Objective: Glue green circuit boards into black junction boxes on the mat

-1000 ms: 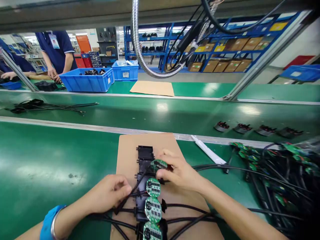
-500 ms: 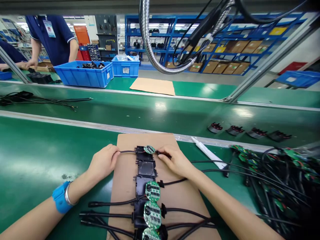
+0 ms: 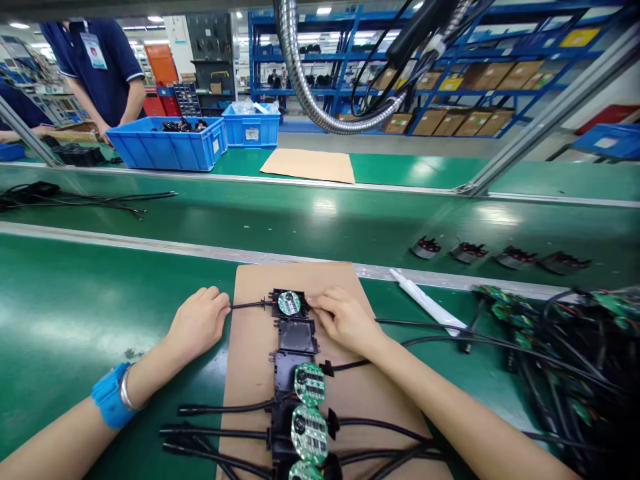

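Observation:
My left hand (image 3: 200, 323) is closed in a pinch on a thin black cable (image 3: 250, 305) leaving the left side of the farthest black plastic housing (image 3: 276, 311). A round green circuit board (image 3: 289, 303) lies over that housing. At the housing's right edge, my right hand (image 3: 345, 323) is closed, its fingertips on a black cable (image 3: 400, 323) mostly hidden by the hand. More black housings (image 3: 296, 335) run in a column towards me on a cardboard sheet (image 3: 250, 373). Nearer ones have round boards (image 3: 310, 385) at their right side and black cables on both sides.
Tangled boards and cables (image 3: 540, 347) lie at the right, beside a white tube (image 3: 425, 300). Several round metal parts (image 3: 467, 251) sit beyond the rail. Blue bins (image 3: 167, 143) stand further back, near a co-worker (image 3: 100, 73). A metal conduit (image 3: 310, 100) hangs overhead.
The farthest round board has moved left and now lies over its housing. My right fingertips have come up to the housing's edge. My left hand has shifted slightly left.

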Action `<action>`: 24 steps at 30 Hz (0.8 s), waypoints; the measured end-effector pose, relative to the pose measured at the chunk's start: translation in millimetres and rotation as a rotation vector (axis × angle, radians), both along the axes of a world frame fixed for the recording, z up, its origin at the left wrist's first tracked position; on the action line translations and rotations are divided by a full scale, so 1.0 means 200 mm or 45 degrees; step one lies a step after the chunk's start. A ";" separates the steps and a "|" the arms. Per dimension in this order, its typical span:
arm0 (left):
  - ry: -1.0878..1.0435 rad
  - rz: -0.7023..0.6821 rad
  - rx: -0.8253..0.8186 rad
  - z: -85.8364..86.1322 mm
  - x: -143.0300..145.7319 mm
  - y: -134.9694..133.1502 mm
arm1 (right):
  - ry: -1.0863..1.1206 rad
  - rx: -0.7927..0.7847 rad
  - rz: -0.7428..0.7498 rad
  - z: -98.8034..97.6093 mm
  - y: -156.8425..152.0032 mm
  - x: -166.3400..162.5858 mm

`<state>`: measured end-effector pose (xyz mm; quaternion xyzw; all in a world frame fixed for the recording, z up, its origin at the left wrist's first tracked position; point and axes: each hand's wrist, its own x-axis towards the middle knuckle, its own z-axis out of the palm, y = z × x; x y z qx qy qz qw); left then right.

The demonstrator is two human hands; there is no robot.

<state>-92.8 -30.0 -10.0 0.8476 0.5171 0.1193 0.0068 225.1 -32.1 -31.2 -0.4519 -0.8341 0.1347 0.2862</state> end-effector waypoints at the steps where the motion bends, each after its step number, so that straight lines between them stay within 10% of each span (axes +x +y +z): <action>1: 0.021 -0.019 -0.014 0.01 0.00 -0.01 | -0.004 0.002 -0.010 0.01 -0.01 0.00; 13: -0.443 -0.496 -0.909 0.12 0.18 -0.37 | 0.012 -0.562 0.264 0.26 -0.42 -0.12; 24: -0.416 -0.320 -0.345 0.11 0.18 -0.18 | -0.002 -0.484 0.123 0.24 -0.31 -0.01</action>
